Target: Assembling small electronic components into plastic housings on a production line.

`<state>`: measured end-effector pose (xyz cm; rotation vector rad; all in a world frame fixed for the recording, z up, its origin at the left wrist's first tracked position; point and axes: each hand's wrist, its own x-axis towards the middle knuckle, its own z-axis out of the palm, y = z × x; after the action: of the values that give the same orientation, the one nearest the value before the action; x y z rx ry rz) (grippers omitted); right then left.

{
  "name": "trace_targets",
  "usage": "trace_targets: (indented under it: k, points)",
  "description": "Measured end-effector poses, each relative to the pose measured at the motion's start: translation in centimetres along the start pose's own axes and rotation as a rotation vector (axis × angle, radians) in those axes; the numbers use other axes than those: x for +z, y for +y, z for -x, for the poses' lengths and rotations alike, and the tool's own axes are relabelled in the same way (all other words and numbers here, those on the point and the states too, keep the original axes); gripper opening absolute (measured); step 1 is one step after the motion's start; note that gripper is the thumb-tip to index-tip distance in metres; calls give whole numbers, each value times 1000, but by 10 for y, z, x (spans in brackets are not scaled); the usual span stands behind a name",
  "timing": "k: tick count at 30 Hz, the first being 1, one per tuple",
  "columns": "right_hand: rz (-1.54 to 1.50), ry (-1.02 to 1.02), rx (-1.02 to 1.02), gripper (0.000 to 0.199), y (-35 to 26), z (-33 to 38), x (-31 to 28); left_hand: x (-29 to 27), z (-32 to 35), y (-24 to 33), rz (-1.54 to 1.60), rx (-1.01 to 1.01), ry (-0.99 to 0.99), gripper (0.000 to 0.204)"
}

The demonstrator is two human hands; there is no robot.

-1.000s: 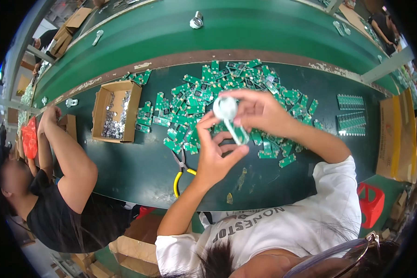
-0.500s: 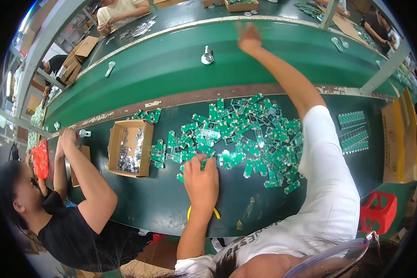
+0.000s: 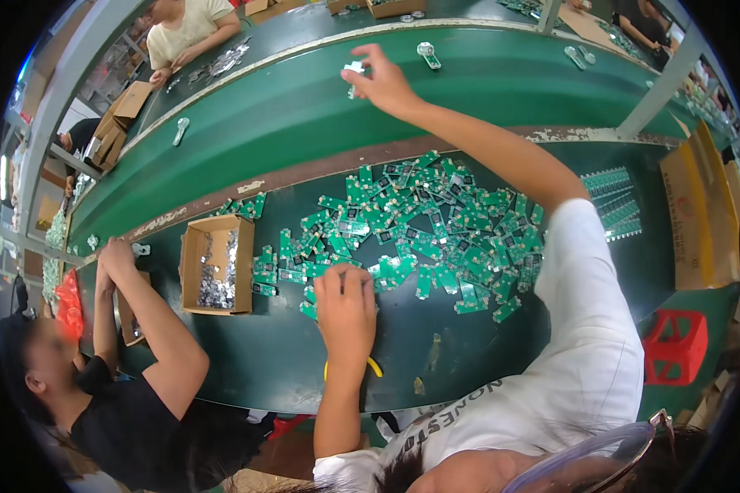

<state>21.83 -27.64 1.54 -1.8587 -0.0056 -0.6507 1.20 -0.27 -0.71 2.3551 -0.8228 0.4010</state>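
Above the green conveyor belt (image 3: 304, 92), my right hand (image 3: 382, 82) is closed around a white piece (image 3: 354, 67), its thumb crossing the front. The thumb and fingers hide much of this piece. A white, handled piece with green in its round head (image 3: 428, 56) lies on the belt to the right of that hand. My left hand (image 3: 345, 308) rests at the near edge of a spread of small green circuit boards (image 3: 436, 234). Its fingers curl downward, and whatever is under the fingertips is hidden. Yellow curved handles (image 3: 376, 367) poke out beneath my left forearm.
A cardboard box of small silvery parts (image 3: 191, 267) stands left of the boards. Board panels (image 3: 612, 193) and a cardboard carton (image 3: 695, 222) are at right, above a red stool (image 3: 677, 345). A co-worker in black (image 3: 140, 419) sits close at left; another person (image 3: 187, 37) works across the belt.
My right hand has swung left and toward me, reaching a white piece on the belt and uncovering the handled piece at right. The left hand stays by the boards. The whole view has shifted slightly.
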Motion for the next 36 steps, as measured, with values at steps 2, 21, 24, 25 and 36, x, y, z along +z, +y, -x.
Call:
trace_targets:
  k: [2, 21, 24, 25, 36]
  points:
    - [-398, -141, 231, 34, -46, 43, -17, -5, 5, -3, -17, -15, 14, 17]
    - [-756, -466, 300, 49, -96, 230, -44, 4, 9, 32, 553, -70, 38, 25]
    - [-653, -471, 204, 50, -92, 235, -42, 8, 9, 32, 498, -61, 58, 24]
    - [-665, -491, 218, 52, -92, 235, -42, 7, 10, 32, 474, -59, 64, 23]
    - [-430, -574, 97, 47, -88, 246, -41, 8, 11, 30, 495, -210, -32, 13]
